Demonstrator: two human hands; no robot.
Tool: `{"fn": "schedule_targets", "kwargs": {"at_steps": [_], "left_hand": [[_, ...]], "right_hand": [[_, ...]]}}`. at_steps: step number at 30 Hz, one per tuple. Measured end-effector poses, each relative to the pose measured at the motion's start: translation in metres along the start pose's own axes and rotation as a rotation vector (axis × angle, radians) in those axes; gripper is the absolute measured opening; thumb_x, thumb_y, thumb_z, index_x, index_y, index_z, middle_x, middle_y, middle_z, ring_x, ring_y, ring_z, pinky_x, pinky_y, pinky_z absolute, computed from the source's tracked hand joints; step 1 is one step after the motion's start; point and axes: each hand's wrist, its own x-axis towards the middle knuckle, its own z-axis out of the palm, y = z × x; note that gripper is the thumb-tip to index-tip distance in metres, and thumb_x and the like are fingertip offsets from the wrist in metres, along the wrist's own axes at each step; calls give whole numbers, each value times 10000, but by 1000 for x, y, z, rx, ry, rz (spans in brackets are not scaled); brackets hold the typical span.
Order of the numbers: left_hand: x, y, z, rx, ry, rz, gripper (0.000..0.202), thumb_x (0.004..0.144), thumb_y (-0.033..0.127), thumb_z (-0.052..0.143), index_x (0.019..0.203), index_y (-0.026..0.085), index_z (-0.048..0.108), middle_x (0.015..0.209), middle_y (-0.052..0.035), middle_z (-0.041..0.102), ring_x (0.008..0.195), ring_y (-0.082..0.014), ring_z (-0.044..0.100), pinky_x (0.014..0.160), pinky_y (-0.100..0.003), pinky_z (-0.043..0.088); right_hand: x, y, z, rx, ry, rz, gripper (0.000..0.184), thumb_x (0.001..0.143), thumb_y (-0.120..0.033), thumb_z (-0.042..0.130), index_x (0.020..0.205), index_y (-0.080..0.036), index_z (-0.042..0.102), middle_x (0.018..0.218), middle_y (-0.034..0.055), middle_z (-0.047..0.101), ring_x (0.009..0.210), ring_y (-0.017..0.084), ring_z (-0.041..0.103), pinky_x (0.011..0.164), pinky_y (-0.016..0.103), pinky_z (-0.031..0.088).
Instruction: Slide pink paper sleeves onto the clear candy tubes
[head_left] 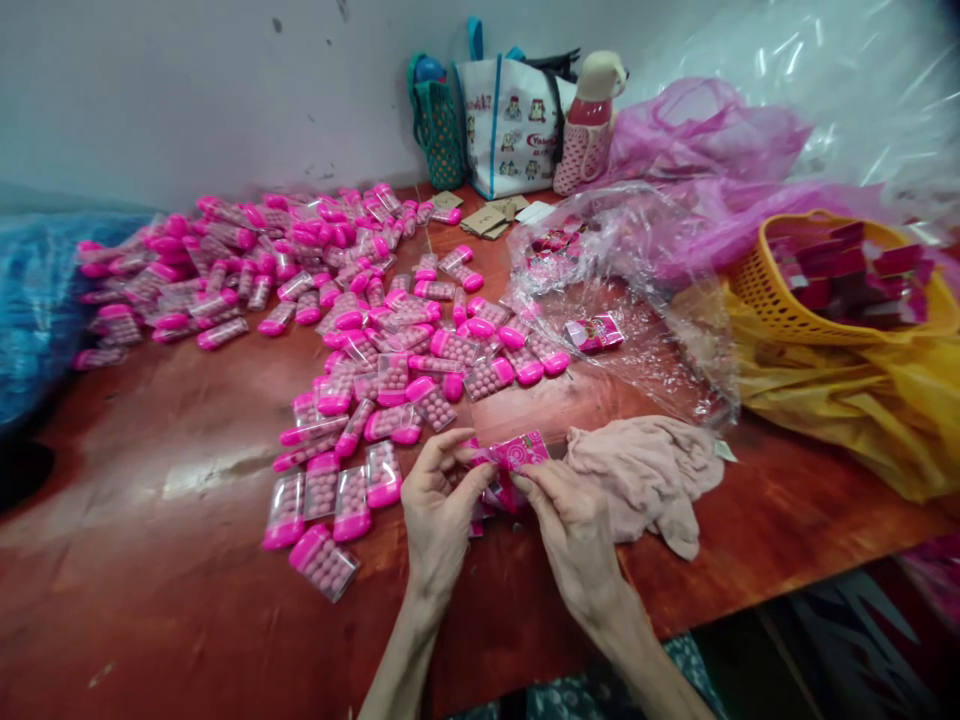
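Observation:
Above the near part of the table, my left hand (441, 515) and my right hand (574, 530) pinch a pink printed packet (523, 452) between thumbs and fingers. Its lower part is partly covered by my fingertips. To the left lie clear plastic boxes with bright pink caps, filled with small pink balls; the nearest box (325, 563) lies tilted. Several more boxes (352, 503) spread from beside my left hand toward a large heap (247, 245) at the far left. A crumpled pale pink cloth (649, 475) lies right beside my right hand.
Clear plastic film (637, 290) lies beyond the cloth, with a pink printed packet (595, 333) by it. A yellow basket (780, 305) of dark pink pieces stands at right on a yellow bag (862, 420). A tote bag (510, 130) and bottle (592, 110) stand against the wall.

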Motion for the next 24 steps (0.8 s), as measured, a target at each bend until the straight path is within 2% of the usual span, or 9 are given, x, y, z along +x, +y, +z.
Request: {"fn": "schedule_targets", "kwargs": {"at_steps": [4, 7, 10, 13, 16, 20, 22, 24], "left_hand": [[4, 5, -9, 230, -147, 210, 63, 706, 149, 654, 744, 188, 622, 758, 3, 599, 686, -116, 552, 595, -217, 426], [7, 8, -12, 284, -229, 298, 61, 692, 127, 663, 684, 177, 628, 798, -21, 609, 755, -142, 572, 658, -238, 436], [9, 12, -15, 238, -315, 239, 66, 713, 119, 639, 683, 171, 666, 922, -64, 634, 867, -186, 584, 778, -290, 434], [7, 14, -17, 15, -318, 99, 121, 733, 108, 607, 675, 184, 682, 860, -56, 658, 829, -191, 593, 764, -312, 446], [0, 14, -23, -216, -219, 19, 125, 713, 102, 616, 644, 184, 680, 709, -24, 646, 708, -156, 581, 687, -275, 460], [-10, 12, -39, -264, -20, -64, 45, 661, 120, 668, 637, 152, 689, 694, -34, 661, 690, -142, 588, 657, -239, 475], [-12, 13, -53, -270, 145, -126, 16, 625, 143, 701, 637, 138, 693, 670, -35, 671, 660, -135, 594, 635, -229, 488], [-11, 14, -72, -300, 384, -155, 62, 589, 152, 726, 637, 133, 691, 628, -20, 671, 602, -115, 586, 584, -206, 496]], "right_hand": [[1, 7, -2, -152, -61, -88, 226, 882, -127, 415, 778, -159, 613, 732, 51, 607, 678, 173, 528, 633, 285, 405], [1, 10, -2, -156, -118, -107, 226, 882, -129, 421, 760, -162, 608, 717, 43, 601, 662, 168, 521, 617, 279, 402], [1, 5, -4, -86, -181, -100, 212, 884, -151, 436, 765, -161, 611, 696, 31, 590, 660, 162, 521, 604, 266, 397], [1, -6, -5, 97, -213, -31, 194, 887, -189, 455, 802, -168, 628, 728, 18, 606, 682, 142, 545, 615, 235, 405], [1, -19, -4, 241, -290, 62, 165, 861, -238, 516, 778, -174, 644, 665, -18, 596, 608, 108, 538, 570, 198, 396], [1, -27, 4, 212, -377, 60, 162, 839, -271, 549, 769, -183, 666, 610, -33, 603, 563, 101, 537, 559, 201, 388], [1, -28, 11, 121, -362, 2, 167, 842, -278, 538, 780, -193, 667, 663, -14, 632, 605, 120, 560, 586, 217, 399], [3, -29, 19, 3, -298, -47, 167, 851, -269, 518, 793, -194, 655, 717, 9, 642, 641, 137, 572, 609, 235, 410]]}}
